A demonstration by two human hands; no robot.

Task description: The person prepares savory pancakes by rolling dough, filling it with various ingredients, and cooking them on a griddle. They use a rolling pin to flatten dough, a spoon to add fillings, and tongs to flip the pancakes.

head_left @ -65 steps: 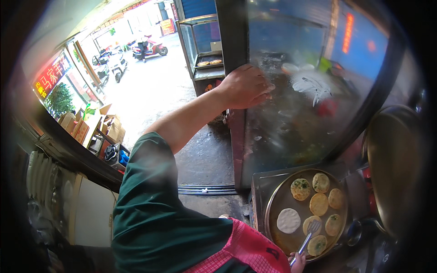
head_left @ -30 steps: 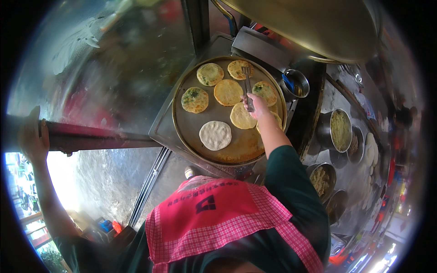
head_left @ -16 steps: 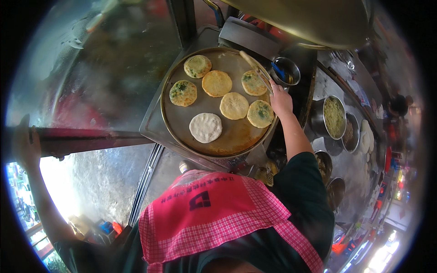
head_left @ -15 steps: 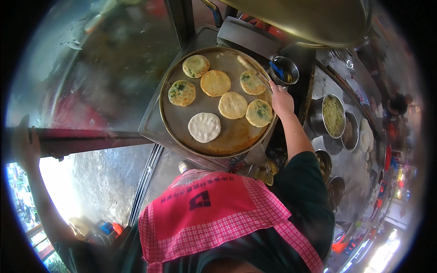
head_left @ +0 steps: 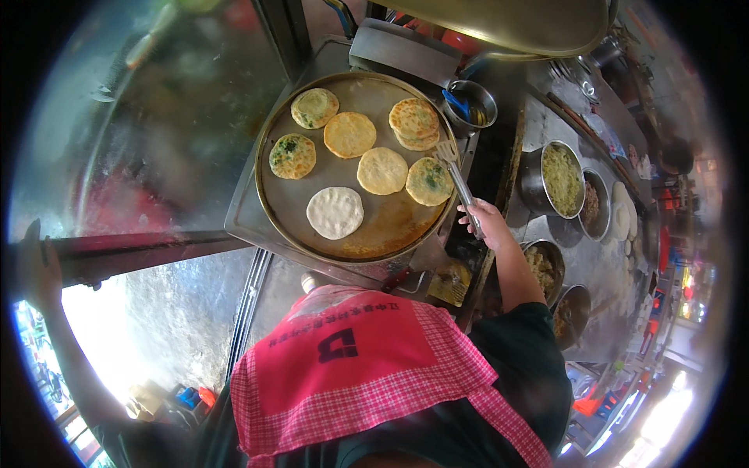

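My right hand (head_left: 485, 221) is closed round the handle of slotted metal tongs (head_left: 460, 181), whose tips reach over the right rim of a round griddle (head_left: 312, 246). Beside the tips lies a browned flatbread with green filling (head_left: 429, 182). Farther back, one browned flatbread (head_left: 413, 117) lies partly on top of another. Several more cakes lie across the griddle, among them a pale, uncooked-looking one (head_left: 335, 213) near the front. At the far left, my left hand (head_left: 39, 269) lies at the end of a dark metal ledge (head_left: 148, 251), fingers stretched out and dim.
Right of the griddle stands a metal pot (head_left: 473, 108) with a blue-handled tool inside. Metal bowls of filling, one holding shredded green filling (head_left: 563, 179), line the right worktop, with pale dough rounds (head_left: 622, 210) beyond. A large brass-coloured lid (head_left: 507, 27) hangs at the back.
The flatbread held up in the tongs now lies on another at the griddle's back right. My right hand has drawn back toward me with the tongs. The view has shifted slightly.
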